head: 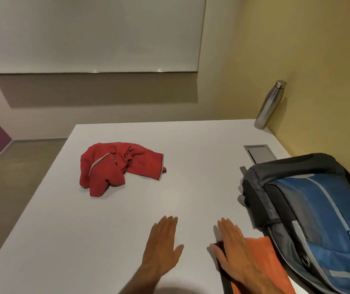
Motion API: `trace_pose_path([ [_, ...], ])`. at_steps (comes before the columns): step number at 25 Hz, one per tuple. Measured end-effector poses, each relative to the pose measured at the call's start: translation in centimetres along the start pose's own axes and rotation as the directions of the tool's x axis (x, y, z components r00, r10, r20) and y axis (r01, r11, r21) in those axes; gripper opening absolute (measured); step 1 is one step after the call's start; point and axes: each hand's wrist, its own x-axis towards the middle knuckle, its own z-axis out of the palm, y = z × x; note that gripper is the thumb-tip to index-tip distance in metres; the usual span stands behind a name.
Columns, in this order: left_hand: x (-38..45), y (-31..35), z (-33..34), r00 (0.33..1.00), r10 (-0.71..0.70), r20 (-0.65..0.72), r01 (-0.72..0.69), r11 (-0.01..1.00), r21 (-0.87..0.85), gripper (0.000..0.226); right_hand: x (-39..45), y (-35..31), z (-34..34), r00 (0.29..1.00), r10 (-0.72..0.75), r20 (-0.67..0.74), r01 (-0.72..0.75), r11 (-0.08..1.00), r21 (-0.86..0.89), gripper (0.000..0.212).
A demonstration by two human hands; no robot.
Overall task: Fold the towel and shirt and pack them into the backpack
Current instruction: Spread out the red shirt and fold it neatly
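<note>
a white table (170,198) fills most of the view, seen from above by the person standing at its near edge. the blue and grey backpack (309,209) lies on the table's right side and serves as the landmark here.

well to the left of the backpack, and a little farther back, a red shirt (114,164) sits in a crumpled heap on the table, unfolded, with a pale trim line showing along one edge.

just beside the backpack's near left corner lies an orange towel (263,262), flat on the table; whether it touches the backpack cannot be told. the right hand (235,251) rests flat on the towel's left part, fingers straight and close together, pointing away from the person, gripping nothing. a dark strip shows under that hand at the towel's left edge.

the left hand (163,245) is further left of the backpack, beside the right hand with a gap between them, flat over bare table, fingers straight and together, thumb out, holding nothing.

just behind the backpack a grey rectangular hatch (260,153) is set into the table. farther behind it, a steel bottle (269,105) stands at the table's far right corner by a yellow wall (318,60).
</note>
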Motion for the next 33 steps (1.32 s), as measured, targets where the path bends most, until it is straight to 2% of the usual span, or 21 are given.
trace_pose_path([
  [4, 1.3, -8.9, -4.3, 0.981, -0.153, -0.123, 0.14, 0.984, -0.106, 0.077, 5.0, -4.6, 1.1, 0.999, 0.012, -0.031, -0.012, 1.0, 0.02, 0.096],
  [6, 2.0, -13.0, -6.7, 0.963, -0.214, -0.163, 0.196, 0.974, -0.116, 0.076, 7.3, -6.9, 1.4, 0.998, 0.028, -0.064, -0.028, 1.0, 0.008, 0.082],
  [9, 3.6, -18.1, -9.7, 0.95, -0.216, -0.225, 0.191, 0.973, -0.128, 0.075, 10.5, -10.0, 1.2, 0.994, 0.043, -0.103, -0.044, 0.999, -0.011, 0.068],
  [15, 8.9, -24.3, -14.8, 0.964, 0.033, -0.262, -0.029, 0.999, 0.02, 0.085, 16.8, -15.2, 1.3, 0.989, 0.083, -0.123, -0.093, 0.993, -0.078, 0.059],
  [18, 11.8, -25.4, -15.7, 0.979, 0.14, -0.145, -0.118, 0.981, 0.155, 0.09, 20.0, -16.4, 1.8, 0.992, 0.06, -0.109, -0.072, 0.992, -0.105, 0.052],
  [20, 13.7, -25.7, -15.7, 0.983, 0.182, -0.037, -0.162, 0.94, 0.301, 0.091, 21.9, -17.2, 2.0, 0.994, 0.015, -0.105, -0.03, 0.989, -0.145, 0.05],
  [23, 15.8, -25.8, -15.3, 0.971, 0.232, 0.051, -0.231, 0.874, 0.427, 0.085, 25.0, -17.8, 2.9, 0.993, -0.051, -0.111, 0.036, 0.99, -0.139, 0.047],
  [26, 17.0, -26.4, -14.6, 0.944, 0.317, 0.089, -0.319, 0.816, 0.482, 0.065, 27.7, -18.1, 4.2, 0.985, -0.129, -0.115, 0.11, 0.981, -0.159, 0.037],
  [29, 17.5, -27.4, -12.9, 0.849, 0.52, -0.092, -0.4, 0.747, 0.531, 0.004, 29.6, -18.4, 5.2, 0.968, -0.223, -0.113, 0.192, 0.954, -0.232, 0.034],
  [31, 17.7, -27.9, -12.5, 0.819, 0.566, -0.094, -0.429, 0.713, 0.554, 0.015, 30.7, -18.5, 5.6, 0.959, -0.264, -0.103, 0.222, 0.927, -0.303, 0.037],
  [33, 17.7, -28.2, -13.1, 0.806, 0.586, -0.086, -0.446, 0.697, 0.562, 0.011, 31.6, -18.5, 5.9, 0.961, -0.263, -0.085, 0.219, 0.912, -0.347, 0.039],
])
